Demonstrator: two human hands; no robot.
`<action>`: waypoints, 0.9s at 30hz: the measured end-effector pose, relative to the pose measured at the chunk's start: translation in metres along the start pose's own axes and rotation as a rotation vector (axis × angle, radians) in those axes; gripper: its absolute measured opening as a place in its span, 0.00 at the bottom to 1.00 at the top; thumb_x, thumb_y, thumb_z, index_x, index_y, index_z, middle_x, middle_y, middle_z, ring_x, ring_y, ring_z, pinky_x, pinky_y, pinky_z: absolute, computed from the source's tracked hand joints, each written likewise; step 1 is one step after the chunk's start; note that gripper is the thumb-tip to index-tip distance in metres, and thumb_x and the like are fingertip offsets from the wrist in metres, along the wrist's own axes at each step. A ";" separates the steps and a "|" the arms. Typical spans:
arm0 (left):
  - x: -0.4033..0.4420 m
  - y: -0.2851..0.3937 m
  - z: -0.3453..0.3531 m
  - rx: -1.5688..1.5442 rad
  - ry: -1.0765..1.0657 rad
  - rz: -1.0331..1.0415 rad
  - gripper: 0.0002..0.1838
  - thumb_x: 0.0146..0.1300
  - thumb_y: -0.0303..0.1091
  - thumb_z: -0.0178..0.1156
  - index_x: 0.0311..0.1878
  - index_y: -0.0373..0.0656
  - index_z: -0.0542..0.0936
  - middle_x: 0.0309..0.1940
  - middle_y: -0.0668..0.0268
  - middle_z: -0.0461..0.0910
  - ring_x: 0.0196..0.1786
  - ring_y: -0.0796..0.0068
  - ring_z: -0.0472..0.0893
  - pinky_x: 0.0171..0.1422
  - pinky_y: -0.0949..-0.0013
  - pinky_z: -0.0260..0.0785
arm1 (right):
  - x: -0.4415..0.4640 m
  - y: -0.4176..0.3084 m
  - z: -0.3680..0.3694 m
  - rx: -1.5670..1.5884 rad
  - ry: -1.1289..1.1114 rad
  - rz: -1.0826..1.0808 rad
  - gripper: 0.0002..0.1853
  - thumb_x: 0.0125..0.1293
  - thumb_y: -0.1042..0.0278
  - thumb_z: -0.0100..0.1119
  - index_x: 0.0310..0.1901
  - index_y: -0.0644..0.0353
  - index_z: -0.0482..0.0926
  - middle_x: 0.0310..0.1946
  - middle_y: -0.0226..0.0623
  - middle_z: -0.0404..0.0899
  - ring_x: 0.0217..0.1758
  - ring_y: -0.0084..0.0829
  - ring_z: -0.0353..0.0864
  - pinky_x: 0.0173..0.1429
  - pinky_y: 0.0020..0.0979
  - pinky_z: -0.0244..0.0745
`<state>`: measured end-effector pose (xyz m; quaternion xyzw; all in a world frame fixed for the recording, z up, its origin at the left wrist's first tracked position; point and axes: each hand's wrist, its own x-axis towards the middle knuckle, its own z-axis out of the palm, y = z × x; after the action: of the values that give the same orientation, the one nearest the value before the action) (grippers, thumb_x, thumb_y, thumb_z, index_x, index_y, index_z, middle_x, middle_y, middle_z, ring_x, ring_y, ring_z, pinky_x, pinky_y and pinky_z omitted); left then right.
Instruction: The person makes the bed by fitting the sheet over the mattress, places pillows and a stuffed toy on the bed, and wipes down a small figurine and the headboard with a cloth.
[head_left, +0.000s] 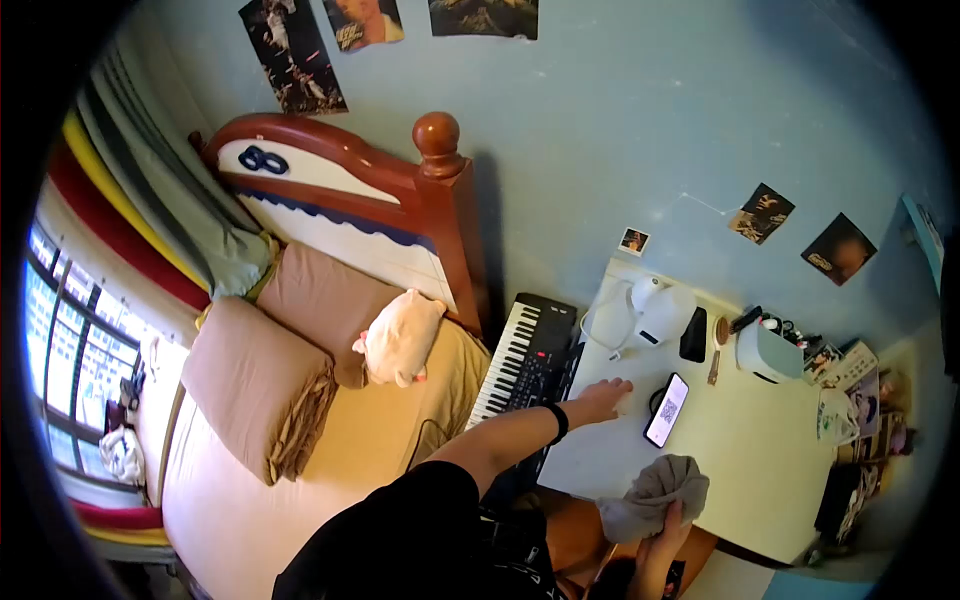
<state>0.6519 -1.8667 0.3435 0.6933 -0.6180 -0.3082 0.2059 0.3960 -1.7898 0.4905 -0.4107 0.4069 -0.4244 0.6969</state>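
Two bare hands are working at the white desk: the right hand is holding a gray cloth over the desk's near edge, while the left hand is reaching farther in, to the left of a lit phone. The right fingers are closing around the cloth's near right side, pinching its folds; the left fingers are lying close together, and I cannot tell whether they are pressing on the desktop or pinching something. Judging by this view, the handling is partway along: the cloth is already being held bunched, but is not yet lying spread or set down. Its long axis is running diagonally, with a loose flap pointing near left and a rounded, folded bundle pointing far right, toward the desk's bare part.
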 end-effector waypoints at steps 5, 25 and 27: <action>0.000 0.019 0.001 -0.014 0.004 -0.019 0.39 0.50 0.31 0.67 0.63 0.49 0.57 0.57 0.58 0.63 0.58 0.51 0.69 0.58 0.57 0.67 | 0.005 -0.004 -0.012 -0.056 -0.089 0.040 0.32 0.67 0.56 0.52 0.65 0.63 0.54 0.60 0.42 0.63 0.61 0.37 0.65 0.64 0.41 0.62; -0.201 -0.118 -0.166 -0.475 0.303 -0.043 0.21 0.52 0.37 0.65 0.49 0.41 0.75 0.39 0.58 0.80 0.42 0.60 0.80 0.47 0.67 0.71 | 0.104 0.007 0.312 -0.038 -0.531 0.027 0.25 0.67 0.58 0.51 0.61 0.63 0.65 0.57 0.37 0.69 0.60 0.28 0.68 0.62 0.32 0.63; -0.237 -0.133 -0.178 -0.493 0.355 -0.095 0.18 0.55 0.37 0.64 0.48 0.41 0.76 0.38 0.60 0.81 0.38 0.64 0.81 0.44 0.69 0.72 | 0.134 0.012 0.375 -0.149 -0.544 -0.029 0.25 0.66 0.55 0.53 0.59 0.63 0.68 0.55 0.37 0.71 0.57 0.27 0.69 0.61 0.30 0.63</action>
<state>0.8596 -1.6303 0.4245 0.6937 -0.4459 -0.3322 0.4578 0.7834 -1.8250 0.5742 -0.5651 0.2292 -0.2775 0.7424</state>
